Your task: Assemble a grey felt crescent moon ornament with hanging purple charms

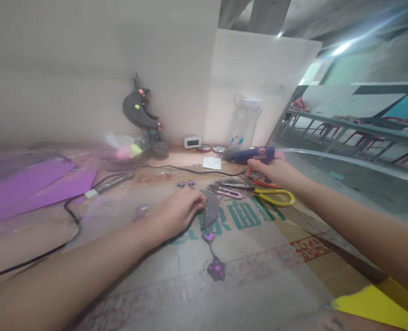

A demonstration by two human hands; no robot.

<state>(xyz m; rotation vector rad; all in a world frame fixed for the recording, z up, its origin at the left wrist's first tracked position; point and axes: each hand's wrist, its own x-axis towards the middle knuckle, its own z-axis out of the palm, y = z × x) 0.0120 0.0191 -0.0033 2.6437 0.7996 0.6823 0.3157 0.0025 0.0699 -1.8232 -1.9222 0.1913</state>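
My left hand [178,212] rests on the cardboard-covered table with its fingers pinched on a dark grey crescent-shaped craft piece [211,212]. A string with a small purple heart [208,236] and a purple paw-shaped charm [217,270] trails from that piece toward me. My right hand [271,170] reaches far forward and is closed around the handle of a blue glue gun [250,155] lying near the back of the table.
Yellow-handled scissors [276,196] and a pink cutter [226,191] lie between the hands. Purple foam sheets [35,186] are at left, a black cable [71,216] crosses the table, a clear bottle [245,122], small clock [192,142] and a finished black moon ornament [140,108] stand at the back.
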